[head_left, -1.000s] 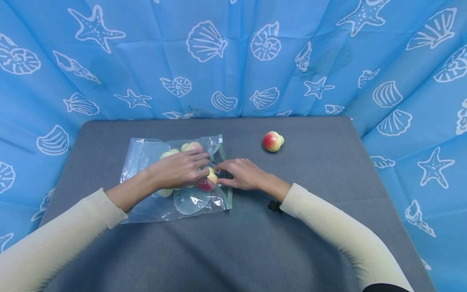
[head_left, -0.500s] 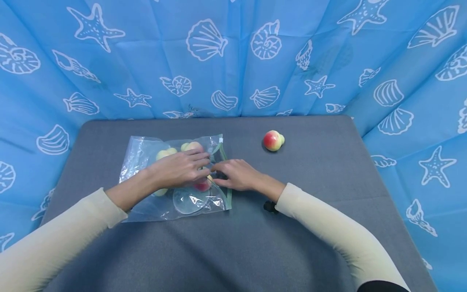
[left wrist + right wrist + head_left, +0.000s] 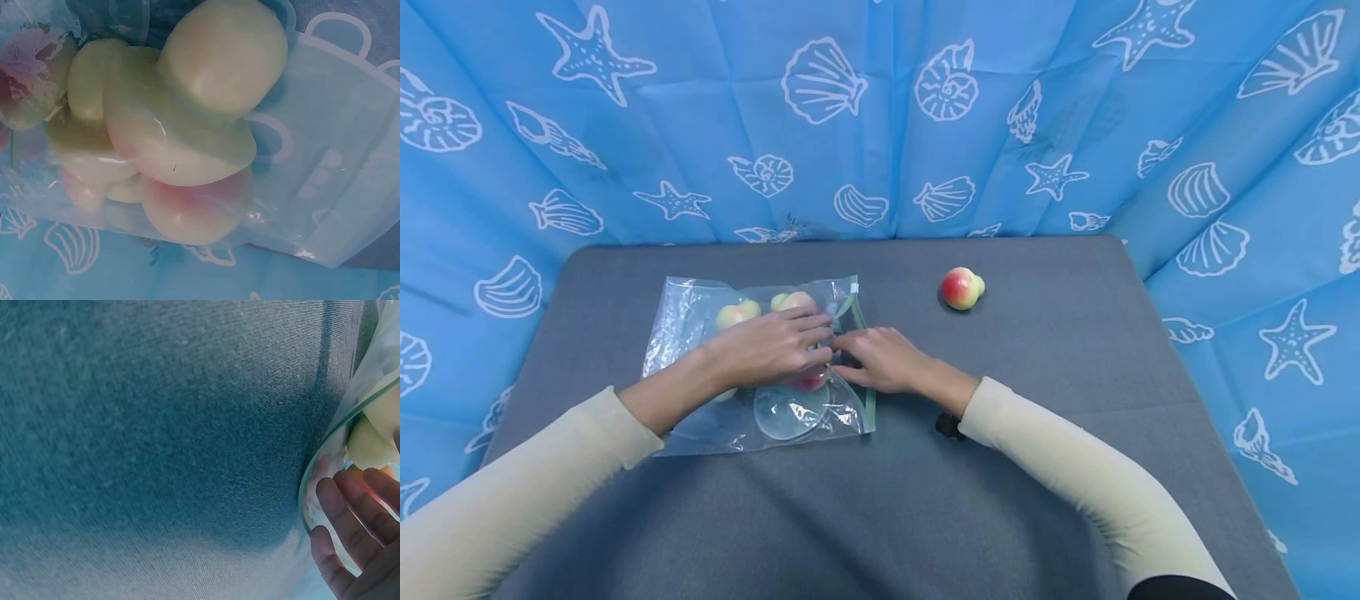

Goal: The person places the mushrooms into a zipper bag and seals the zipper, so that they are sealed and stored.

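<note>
A clear zip bag (image 3: 692,433) with a green-edged mouth lies flat on the table, its mouth facing right. Inside are several pale yellow and pink pear-shaped fruits (image 3: 187,137), seen through the plastic in the left wrist view. My left hand (image 3: 771,343) lies over the bag and appears to pinch the upper edge of its mouth; its fingertips are mostly hidden. My right hand (image 3: 883,360) reaches into the mouth beside a red-and-yellow fruit (image 3: 811,382). In the right wrist view its fingers (image 3: 356,531) are loosely extended and grip nothing visible.
One loose red-and-yellow fruit (image 3: 960,288) sits on the grey table (image 3: 1045,350) at the back right. A blue curtain (image 3: 887,125) with white shells and starfish hangs behind and beside the table. A small black device (image 3: 950,425) is at the right wrist.
My right hand has moved slightly left, deeper into the bag's mouth. The red-and-yellow fruit there has shifted left, farther inside and under my left hand, which has stayed in place.
</note>
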`<control>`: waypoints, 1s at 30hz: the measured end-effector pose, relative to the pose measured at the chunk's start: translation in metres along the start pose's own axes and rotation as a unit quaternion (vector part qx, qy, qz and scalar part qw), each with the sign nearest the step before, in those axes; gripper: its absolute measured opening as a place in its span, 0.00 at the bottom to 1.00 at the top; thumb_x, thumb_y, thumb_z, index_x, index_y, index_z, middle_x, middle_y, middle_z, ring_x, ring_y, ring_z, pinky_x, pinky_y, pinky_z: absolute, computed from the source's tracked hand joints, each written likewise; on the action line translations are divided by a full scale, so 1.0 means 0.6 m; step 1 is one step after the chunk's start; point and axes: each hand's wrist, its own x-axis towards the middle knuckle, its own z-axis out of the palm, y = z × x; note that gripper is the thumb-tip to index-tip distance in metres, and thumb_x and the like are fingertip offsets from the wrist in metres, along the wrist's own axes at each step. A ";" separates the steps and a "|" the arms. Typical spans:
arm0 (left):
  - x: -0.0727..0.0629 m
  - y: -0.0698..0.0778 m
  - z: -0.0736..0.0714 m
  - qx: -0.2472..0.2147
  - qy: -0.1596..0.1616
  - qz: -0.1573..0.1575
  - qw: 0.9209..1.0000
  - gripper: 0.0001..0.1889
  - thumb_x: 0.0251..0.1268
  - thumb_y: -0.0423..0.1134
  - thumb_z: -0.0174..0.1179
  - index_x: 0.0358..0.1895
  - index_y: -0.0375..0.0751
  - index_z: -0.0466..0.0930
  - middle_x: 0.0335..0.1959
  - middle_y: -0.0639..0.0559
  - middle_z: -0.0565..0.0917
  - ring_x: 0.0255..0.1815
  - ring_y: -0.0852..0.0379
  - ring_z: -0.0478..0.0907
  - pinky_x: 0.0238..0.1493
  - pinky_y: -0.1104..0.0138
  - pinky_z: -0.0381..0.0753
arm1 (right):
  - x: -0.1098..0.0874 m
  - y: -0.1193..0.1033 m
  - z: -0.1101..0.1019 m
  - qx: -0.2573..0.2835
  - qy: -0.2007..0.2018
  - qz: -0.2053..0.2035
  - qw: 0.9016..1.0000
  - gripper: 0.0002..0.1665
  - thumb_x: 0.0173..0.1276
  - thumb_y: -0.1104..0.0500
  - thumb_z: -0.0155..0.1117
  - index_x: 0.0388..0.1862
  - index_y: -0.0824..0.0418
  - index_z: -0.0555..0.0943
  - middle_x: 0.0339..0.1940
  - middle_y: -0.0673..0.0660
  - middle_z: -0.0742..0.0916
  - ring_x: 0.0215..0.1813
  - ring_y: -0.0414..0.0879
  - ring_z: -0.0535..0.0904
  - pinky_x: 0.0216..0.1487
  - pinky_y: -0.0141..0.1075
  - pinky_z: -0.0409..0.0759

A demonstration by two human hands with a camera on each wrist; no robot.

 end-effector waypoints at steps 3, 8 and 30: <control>0.000 0.000 -0.001 -0.001 0.004 -0.002 1.000 0.06 0.64 0.38 0.66 0.39 0.41 0.80 0.49 0.43 0.86 0.59 0.44 0.80 0.69 0.55 0.73 | 0.000 0.000 0.002 0.003 0.004 0.002 1.000 0.19 0.74 0.48 0.60 0.55 0.58 0.82 0.46 0.52 0.88 0.33 0.39 0.79 0.34 0.35 0.82; 0.000 -0.001 -0.001 -0.002 0.010 -0.002 1.000 0.09 0.67 0.43 0.64 0.38 0.41 0.80 0.49 0.43 0.86 0.58 0.44 0.80 0.68 0.55 0.74 | -0.002 0.002 0.002 0.010 0.008 0.003 1.000 0.20 0.74 0.47 0.60 0.56 0.58 0.82 0.46 0.52 0.88 0.35 0.40 0.81 0.35 0.35 0.83; -0.001 0.000 0.001 0.005 -0.003 -0.004 1.000 0.07 0.64 0.41 0.66 0.38 0.43 0.80 0.49 0.41 0.86 0.59 0.43 0.80 0.69 0.54 0.73 | -0.042 0.056 -0.065 0.005 0.050 0.038 0.998 0.21 0.70 0.50 0.66 0.54 0.63 0.83 0.47 0.58 0.89 0.43 0.49 0.86 0.45 0.42 0.86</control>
